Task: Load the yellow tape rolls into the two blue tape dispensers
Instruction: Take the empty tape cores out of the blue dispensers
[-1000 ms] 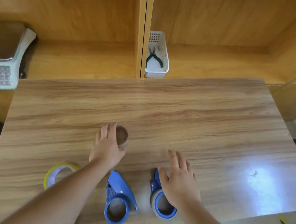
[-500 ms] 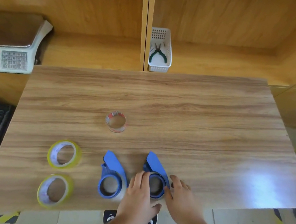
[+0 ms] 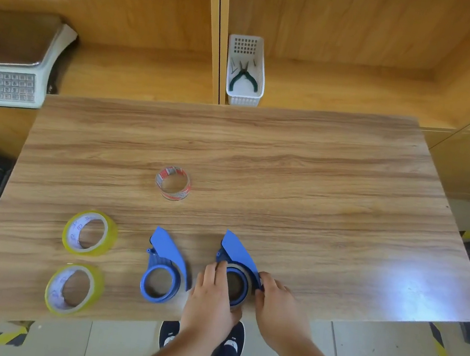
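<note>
At nine o'clock beyond the wooden table (image 3: pixel 290 167), on the shelf: a weighing scale (image 3: pixel 8 74) with a keypad. At eight o'clock on the tabletop: two yellow tape rolls lying flat, far roll (image 3: pixel 90 232) just above near roll (image 3: pixel 74 289), apart from each other. At centre, toward twelve o'clock from the dispensers: a nearly spent clear tape core (image 3: pixel 173 182) with red print, standing alone. At six o'clock: left blue tape dispenser (image 3: pixel 164 268), ring empty, untouched, blade guard pointing to eleven o'clock. Just to its right: left hand (image 3: pixel 210 302), fingers curled against the left side of the right blue tape dispenser (image 3: pixel 237 266). Opposite, at its four o'clock: right hand (image 3: pixel 278 309), fingertips pinching the dispenser's right edge; both hands partly closed on it. At twelve o'clock on the shelf: white basket (image 3: pixel 246 71) with green-handled pliers (image 3: pixel 244 77).
</note>
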### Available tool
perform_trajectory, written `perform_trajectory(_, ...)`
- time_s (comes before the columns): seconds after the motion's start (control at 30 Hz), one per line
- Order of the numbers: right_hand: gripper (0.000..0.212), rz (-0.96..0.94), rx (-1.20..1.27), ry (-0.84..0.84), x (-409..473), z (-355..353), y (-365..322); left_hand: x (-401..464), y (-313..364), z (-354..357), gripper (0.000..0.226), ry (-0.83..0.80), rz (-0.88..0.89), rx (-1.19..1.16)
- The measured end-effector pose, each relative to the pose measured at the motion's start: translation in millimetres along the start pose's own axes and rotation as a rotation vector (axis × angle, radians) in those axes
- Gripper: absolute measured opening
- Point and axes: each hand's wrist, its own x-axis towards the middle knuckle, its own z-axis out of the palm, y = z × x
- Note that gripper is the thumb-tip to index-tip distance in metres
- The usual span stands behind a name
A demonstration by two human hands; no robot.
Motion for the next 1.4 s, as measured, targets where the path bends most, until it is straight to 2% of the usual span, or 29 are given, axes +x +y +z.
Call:
perform_trajectory(0.27, 0.035, -0.004, -0.027, 0.017, -2, -3, 5, -7, -7, -8, 0.096, -0.007, 0.088, -0.018)
perform_trajectory(0.57, 0.032, 0.055, 0.025, -0.006, -7, -11, 2, -20, -1, -32, 0.095, 0.082, 0.23, 0.005)
perform_trajectory(0.7, 0.045, 0.092, 0.072, 0.073, 0, -29, -1, -6, 5, -61, 0.091, 0.199, 0.303, -0.024)
perform_trajectory(0.87, 0.057, 0.081, 0.06, 0.206, 21, -58, -14, 52, 28, -107, 0.096, 0.261, 0.239, -0.041)
perform_trajectory(1.0, 0.061, 0.061, 0.035, 0.255, 37, -77, -29, 102, 42, -122, 0.102, 0.241, 0.15, -0.007)
perform_trajectory(1.4, 0.068, 0.087, 0.033, 0.227, 76, -75, -40, 182, 41, -95, 0.105, 0.1, 0.059, 0.046)
